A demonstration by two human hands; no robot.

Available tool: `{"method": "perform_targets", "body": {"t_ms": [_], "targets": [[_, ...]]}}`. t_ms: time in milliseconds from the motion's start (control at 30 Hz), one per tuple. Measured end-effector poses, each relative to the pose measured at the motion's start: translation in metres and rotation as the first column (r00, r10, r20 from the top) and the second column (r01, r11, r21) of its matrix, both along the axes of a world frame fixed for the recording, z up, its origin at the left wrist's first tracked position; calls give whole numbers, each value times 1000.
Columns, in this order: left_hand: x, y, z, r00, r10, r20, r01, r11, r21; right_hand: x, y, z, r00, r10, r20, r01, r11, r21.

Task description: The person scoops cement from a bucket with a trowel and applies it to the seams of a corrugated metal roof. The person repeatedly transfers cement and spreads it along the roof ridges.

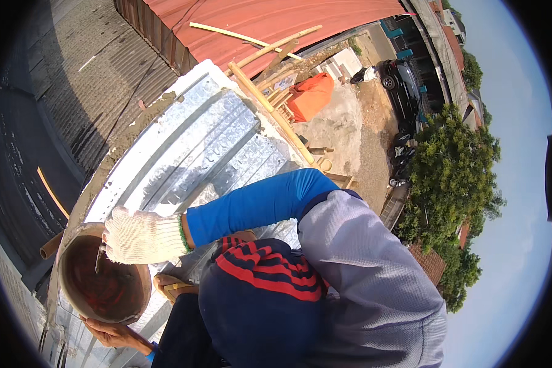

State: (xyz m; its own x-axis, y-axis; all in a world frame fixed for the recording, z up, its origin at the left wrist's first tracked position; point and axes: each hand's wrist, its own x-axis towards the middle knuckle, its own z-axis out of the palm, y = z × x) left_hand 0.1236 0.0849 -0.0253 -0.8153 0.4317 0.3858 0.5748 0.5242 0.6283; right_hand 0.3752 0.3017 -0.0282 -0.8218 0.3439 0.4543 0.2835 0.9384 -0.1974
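My right hand (144, 238), in a white knitted glove with a green cuff, is closed over the rim side of a round bucket (142, 297). A thin grey metal tool (99, 259), perhaps a trowel, shows below the fingers and points into it; its other end is hidden by the glove. The bucket's inside is dark and reddish, its rim smeared with dried grey mortar. My left hand (113, 334), bare, grips the bucket's lower side, fingertips partly hidden. Both stand over shiny corrugated metal sheeting (193, 153).
A band of grey mortar (113, 150) edges the sheeting on the left, beside a lower grey roof (86, 73). Bamboo poles (270, 110) border the far side. Below lie an orange tarp (311, 97), a sand heap (340, 132) and a black car (403, 92). My sandalled foot (168, 286) rests near the bucket.
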Motion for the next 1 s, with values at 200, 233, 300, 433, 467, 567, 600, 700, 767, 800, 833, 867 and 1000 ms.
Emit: {"method": "perform_targets", "body": {"t_ms": [200, 233, 300, 433, 467, 567, 600, 700, 767, 800, 833, 867, 1000], "targets": [[-8, 20, -32, 991, -78, -111, 79, 997, 2, -3, -47, -13, 980, -190, 57, 197, 965, -171], [-3, 24, -32, 989, -90, -120, 90, 996, -3, -3, -51, -14, 982, -160, 99, 179, 954, -240], [6, 32, -30, 984, -112, -139, 109, 994, -28, -4, -52, -14, 987, -97, 132, 132, 949, -286], [21, 47, -23, 976, -153, -156, 148, 988, -44, -5, -51, -13, 997, -78, 14, 80, 981, -179], [23, 49, -23, 975, -164, -153, 158, 986, -50, -6, -51, -12, 990, -115, -78, 105, 987, -122], [26, 49, -24, 972, -176, -158, 166, 983, -77, -5, -50, -9, 982, -166, -94, 156, 983, -96], [26, 48, -25, 971, -177, -161, 164, 983, -86, -5, -48, -6, 976, -196, -97, 194, 981, -26], [27, 46, -22, 971, -183, -157, 169, 981, -99, 2, -41, 5, 983, -182, 2, 182, 982, 60], [31, 43, -14, 970, -181, -160, 165, 980, -107, 10, -35, 15, 985, -136, 107, 134, 991, 27], [34, 43, -8, 971, -179, -157, 163, 980, -114, 13, -32, 21, 981, -108, 161, 111, 994, -9], [39, 42, -1, 972, -180, -150, 162, 979, -125, 14, -29, 27, 976, -93, 199, 103, 994, -43], [44, 43, 5, 972, -186, -143, 165, 976, -144, 17, -27, 31, 971, -76, 227, 83, 996, -21], [64, 36, 20, 963, -252, -95, 228, 950, -212, 15, -30, 34, 952, 109, 286, -17, 952, -306]]}}
